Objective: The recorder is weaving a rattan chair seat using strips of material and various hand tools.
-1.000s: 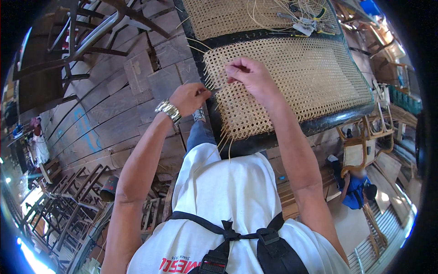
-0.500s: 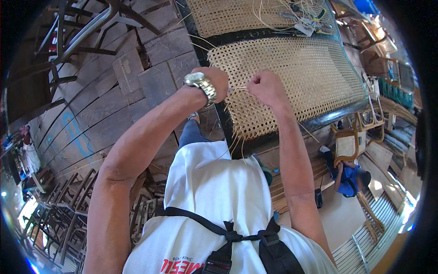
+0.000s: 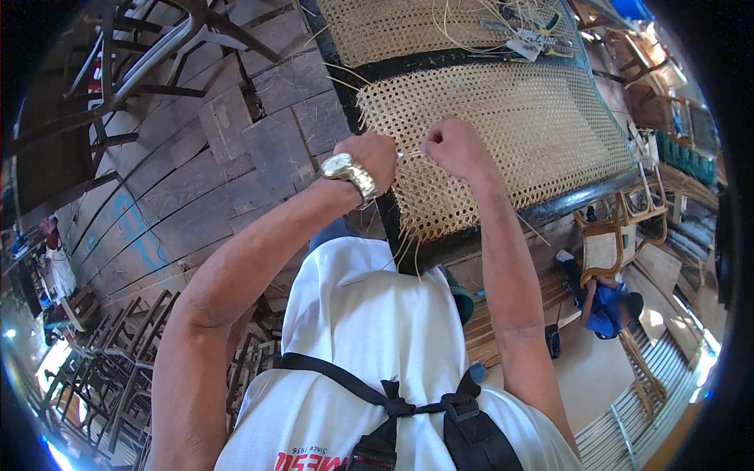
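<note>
A woven cane panel (image 3: pixel 503 118) with an open mesh is stretched over a black frame (image 3: pixel 386 216) in front of me. Its near left corner has loose cane ends (image 3: pixel 407 250) sticking out. My left hand (image 3: pixel 369 159), a metal watch on its wrist, is closed at the panel's left edge. A small shiny tip shows beside its fingers; what it belongs to is hidden in the fist. Just to the right, my right hand (image 3: pixel 458 147) is closed in a pinch low over the mesh. A thin pale cane strand seems to run from its fingers toward the left hand.
Beyond a black crossbar lies another cane panel (image 3: pixel 377 35), with loose strands and hand tools (image 3: pixel 525 47) on it. Dark chair frames (image 3: pixel 149 71) stand at the upper left, and more are stacked (image 3: pixel 118 357) at lower left. A person in blue (image 3: pixel 609 306) handles a wooden chair frame (image 3: pixel 603 255) at right.
My left hand has shifted slightly nearer to me and to the right, and its wrist has turned a little. My right hand has stayed almost in place, still pinched.
</note>
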Demonstrator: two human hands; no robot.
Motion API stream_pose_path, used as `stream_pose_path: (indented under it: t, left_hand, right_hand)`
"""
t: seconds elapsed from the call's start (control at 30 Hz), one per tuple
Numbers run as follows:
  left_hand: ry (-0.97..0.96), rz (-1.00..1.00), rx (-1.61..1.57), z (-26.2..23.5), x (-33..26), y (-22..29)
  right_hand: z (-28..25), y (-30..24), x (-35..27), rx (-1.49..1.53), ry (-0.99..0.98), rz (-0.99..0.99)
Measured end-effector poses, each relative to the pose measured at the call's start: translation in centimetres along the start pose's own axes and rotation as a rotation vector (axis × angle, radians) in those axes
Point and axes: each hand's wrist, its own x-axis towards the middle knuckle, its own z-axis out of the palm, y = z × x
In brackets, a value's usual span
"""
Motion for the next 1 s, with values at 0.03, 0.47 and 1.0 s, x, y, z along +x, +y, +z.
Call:
stream_pose_path:
  t: [0.03, 0.47, 1.0]
  left_hand:
    - [0.022, -0.027, -0.067, 1.0, 0.5, -0.7]
    - [-0.093, 0.164, 0.447, -5.4, 3.1, -8.6]
    - [-0.140, 0.172, -0.057, -2.0, 3.0, -6.9]
  right_hand:
    - [0.6, -0.1, 0.2, -0.038, 0.009, -0.068]
    - [2.1, 1.4, -2.4, -0.089, 0.203, -0.484]
    - [3.2, 0.0, -0.1, -0.027, 0.356, -0.425]
